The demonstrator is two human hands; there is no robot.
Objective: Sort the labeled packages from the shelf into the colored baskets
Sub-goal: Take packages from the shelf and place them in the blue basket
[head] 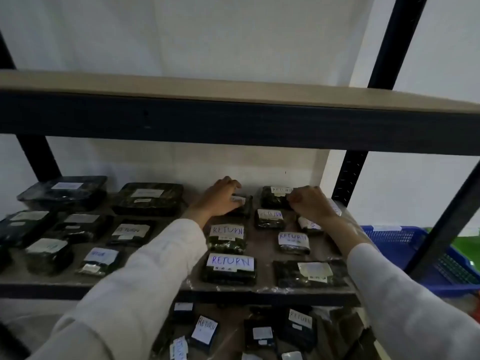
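Observation:
Several dark wrapped packages with white labels lie in rows on the middle shelf (263, 252); many labels read RETURN, such as the front package (230, 268). My left hand (219, 197) reaches to the back row and grips a small package (244, 203) by its left side. My right hand (310, 202) has its fingers curled at the right edge of the back RETURN package (274, 198). Another labelled package (335, 207) lies partly hidden under that wrist. A blue basket (389, 242) stands to the right of the shelf, with a green basket (465, 246) behind it.
The upper shelf board (233, 118) hangs low over the back row. Black uprights (349, 178) frame the right side. Two larger boxes (148, 197) stand at the back left. More labelled packages (205, 331) lie on the lower shelf.

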